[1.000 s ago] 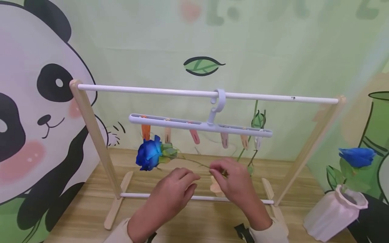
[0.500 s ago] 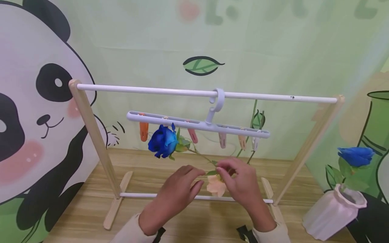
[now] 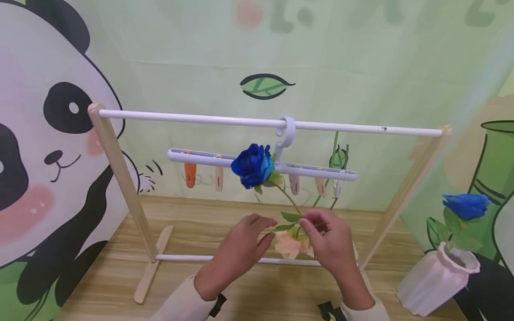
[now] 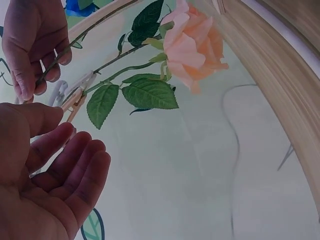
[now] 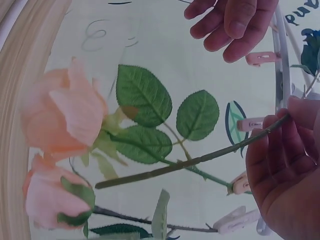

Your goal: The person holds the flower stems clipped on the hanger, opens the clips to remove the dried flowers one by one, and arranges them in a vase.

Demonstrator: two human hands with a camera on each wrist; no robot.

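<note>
While pinching the stem [image 5: 220, 152] of the blue, ruffled, cloth-like rose [image 3: 252, 166] before the lavender plastic hanger [image 3: 201, 157] in fingers of the right hand [image 3: 328, 232], apparently aligning for hanging; with left hand [image 3: 246, 236] slack, empty. Next, probably turn the stem end toward a mauve plastic clip [image 3: 294, 183].

Matt cloth, smooth plastic, pale wood

The blue rose [image 3: 252, 166] near the frame's centre looks like matt cloth; its stem [image 5: 220, 152] looks like plastic, roughened by nubs. The hanger [image 3: 321, 171] appears smooth plastic. The posts [image 3: 123, 183] are matt wood, the rail [image 3: 180, 118] faintly glossy. The vase [image 3: 437, 281], lower right, looks smooth; the surface [image 3: 116, 258] shows wood grain.
</note>
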